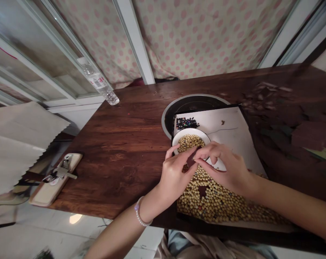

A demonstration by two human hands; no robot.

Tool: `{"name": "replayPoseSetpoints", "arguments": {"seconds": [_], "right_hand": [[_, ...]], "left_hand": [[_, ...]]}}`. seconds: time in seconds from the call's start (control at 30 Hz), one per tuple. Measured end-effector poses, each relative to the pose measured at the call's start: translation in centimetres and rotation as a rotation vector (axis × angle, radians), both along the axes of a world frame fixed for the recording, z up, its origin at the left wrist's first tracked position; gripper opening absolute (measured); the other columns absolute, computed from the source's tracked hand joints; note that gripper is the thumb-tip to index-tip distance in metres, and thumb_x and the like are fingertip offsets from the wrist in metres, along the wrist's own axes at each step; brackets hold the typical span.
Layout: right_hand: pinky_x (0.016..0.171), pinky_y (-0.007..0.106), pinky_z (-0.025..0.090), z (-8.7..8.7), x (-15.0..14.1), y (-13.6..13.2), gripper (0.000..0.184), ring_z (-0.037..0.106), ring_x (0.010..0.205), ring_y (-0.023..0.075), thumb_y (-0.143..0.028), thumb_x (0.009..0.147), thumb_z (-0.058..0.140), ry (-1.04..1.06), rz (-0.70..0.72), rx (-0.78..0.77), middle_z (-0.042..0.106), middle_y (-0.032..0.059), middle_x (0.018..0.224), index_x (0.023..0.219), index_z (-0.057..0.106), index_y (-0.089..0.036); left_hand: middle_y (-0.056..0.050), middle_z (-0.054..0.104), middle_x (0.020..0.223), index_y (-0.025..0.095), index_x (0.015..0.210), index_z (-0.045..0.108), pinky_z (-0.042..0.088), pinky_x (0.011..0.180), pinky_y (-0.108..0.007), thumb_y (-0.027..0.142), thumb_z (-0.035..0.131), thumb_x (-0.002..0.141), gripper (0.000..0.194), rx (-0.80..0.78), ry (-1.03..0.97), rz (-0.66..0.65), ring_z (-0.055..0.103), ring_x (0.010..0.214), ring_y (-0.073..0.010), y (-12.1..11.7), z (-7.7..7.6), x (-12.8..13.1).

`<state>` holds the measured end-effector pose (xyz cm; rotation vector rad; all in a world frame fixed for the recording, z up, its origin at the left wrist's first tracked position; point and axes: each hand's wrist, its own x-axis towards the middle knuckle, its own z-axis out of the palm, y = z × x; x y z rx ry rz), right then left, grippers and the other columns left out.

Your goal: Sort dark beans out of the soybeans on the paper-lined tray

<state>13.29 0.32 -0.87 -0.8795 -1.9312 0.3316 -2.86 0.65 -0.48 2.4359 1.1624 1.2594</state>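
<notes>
Wood table — L hand, R hand on dark scrap by bean bowl.

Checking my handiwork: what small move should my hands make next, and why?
Probably ease the dark piece between the left hand and right hand down toward the star-shaped gap in the pale beans: it is just above them, and that gap looks unfilled.
</notes>
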Motion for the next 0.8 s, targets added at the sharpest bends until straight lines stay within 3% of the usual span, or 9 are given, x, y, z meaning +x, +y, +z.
{"name": "replayPoseSetpoints", "arguments": {"seconds": [0.33,0.8], "right_hand": [[0.060,0.029,0.048,0.58,0.16,0.62,0.029,0.059,0.071,0.0131,-0.006,0.079,0.055,-0.005,-0.079,0.077,0.060,-0.0011,0.076,0.073,0.032,-0.024],[0.056,0.026,0.047,0.35,0.33,0.64,0.032,0.060,0.072,0.0128,-0.007,0.078,0.058,-0.037,-0.177,0.114,0.062,0.0000,0.076,0.071,0.032,-0.023]], "left_hand": [[0.000,0.071,0.094,0.020,0.107,0.059,0.046,0.095,-0.039,0.013,0.067,0.073,0.035,0.003,-0.066,0.031,0.062,0.052,-0.0087,0.02,0.07,0.03],[0.001,0.071,0.095,0.022,0.108,0.059,0.047,0.094,-0.039,0.015,0.067,0.074,0.035,0.021,-0.081,0.051,0.064,0.056,-0.0092,0.06,0.05,0.05]]}}
